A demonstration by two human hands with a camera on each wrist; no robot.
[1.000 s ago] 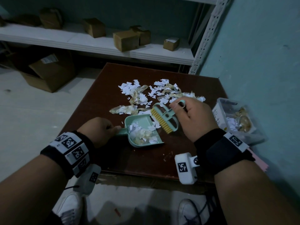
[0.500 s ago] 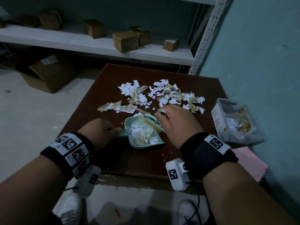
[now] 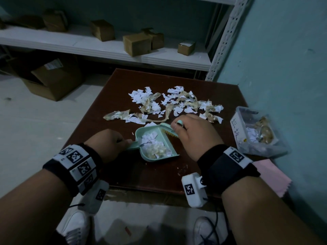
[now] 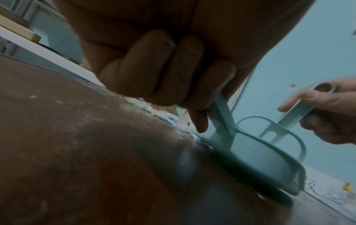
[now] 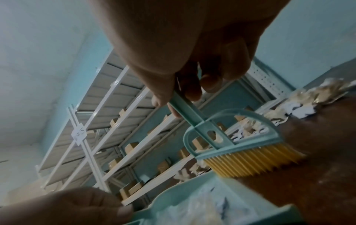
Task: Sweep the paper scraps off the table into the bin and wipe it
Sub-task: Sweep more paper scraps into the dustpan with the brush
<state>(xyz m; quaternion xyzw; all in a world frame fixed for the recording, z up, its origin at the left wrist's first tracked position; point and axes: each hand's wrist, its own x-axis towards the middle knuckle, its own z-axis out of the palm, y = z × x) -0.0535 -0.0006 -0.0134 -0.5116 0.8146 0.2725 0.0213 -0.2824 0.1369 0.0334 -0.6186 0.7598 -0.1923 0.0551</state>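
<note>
White and tan paper scraps (image 3: pixel 177 105) lie spread across the far half of the dark brown table (image 3: pixel 154 174). A mint green dustpan (image 3: pixel 155 145) sits on the table near its front, with scraps in it. My left hand (image 3: pixel 108 143) grips its handle (image 4: pixel 221 115). My right hand (image 3: pixel 192 135) holds a mint brush (image 5: pixel 233 137) by its handle, the yellow bristles (image 5: pixel 252 159) at the dustpan's far right edge. A clear plastic bin (image 3: pixel 254 133) with scraps inside stands at the table's right edge.
A teal wall runs close along the right side. White metal shelving (image 3: pixel 106 48) with several cardboard boxes stands behind the table, and a bigger carton (image 3: pixel 53 78) sits on the floor to the left. A pink cloth (image 3: pixel 269 175) lies at the front right corner.
The right hand pulled the brush toward me and left, from the scrap pile to the dustpan's edge. More scraps lie in the dustpan now. The left hand stayed on the handle.
</note>
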